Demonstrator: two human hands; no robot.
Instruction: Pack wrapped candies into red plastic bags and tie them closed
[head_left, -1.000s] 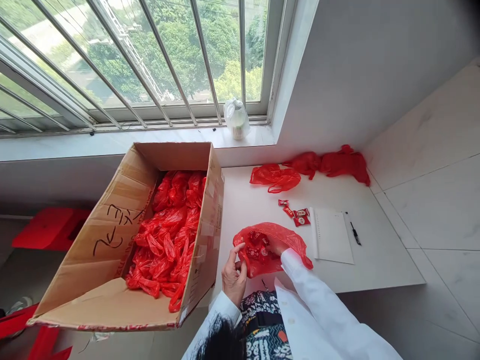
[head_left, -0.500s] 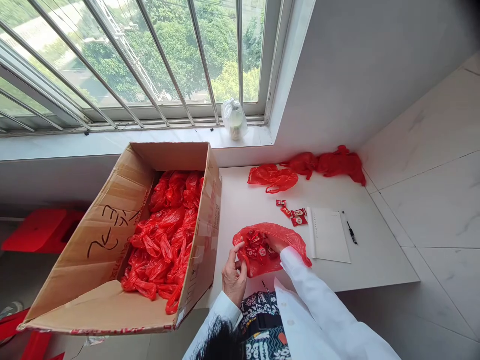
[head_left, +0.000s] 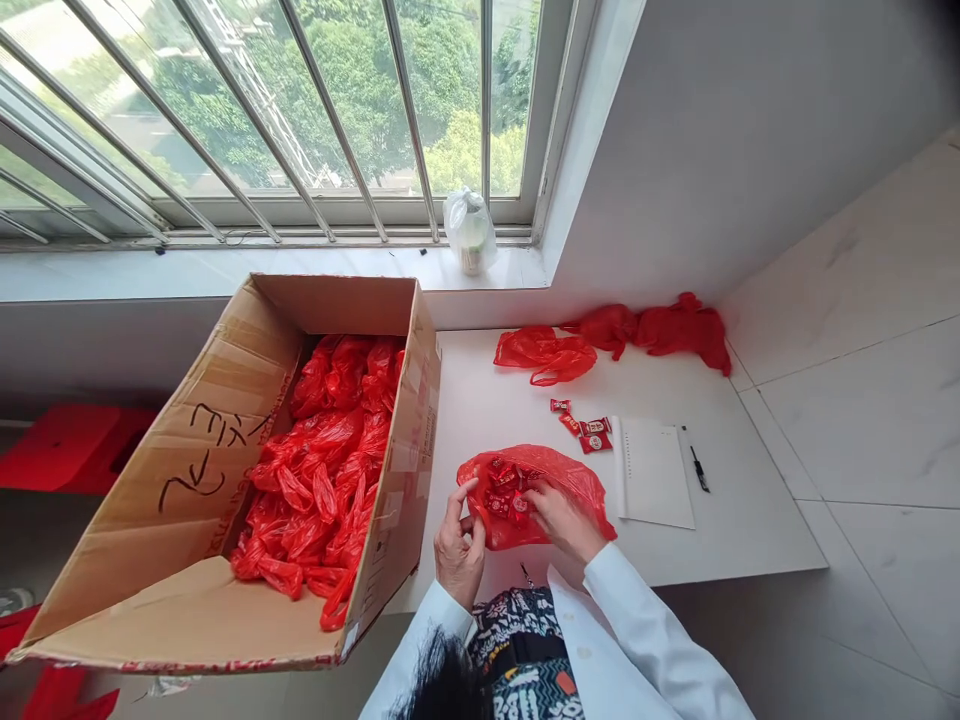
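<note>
Cardboard box: far left, tipped open toward the person, packed with knotted red bags; its near flap is cut off by the frame edge.
Left hand: at the near left rim of the red bag, fingers pinched on the plastic.
Red bag: on the white table, directly ahead of both hands, long axis left to right, mouth facing near.
Right hand: at the bag's near right rim, fingers curled on the plastic; both hands equally near.
Candies: inside the bag, count unclear.
Loose candies: farther right, beside the paper sheet.
Pen: right of the sheet.
</note>
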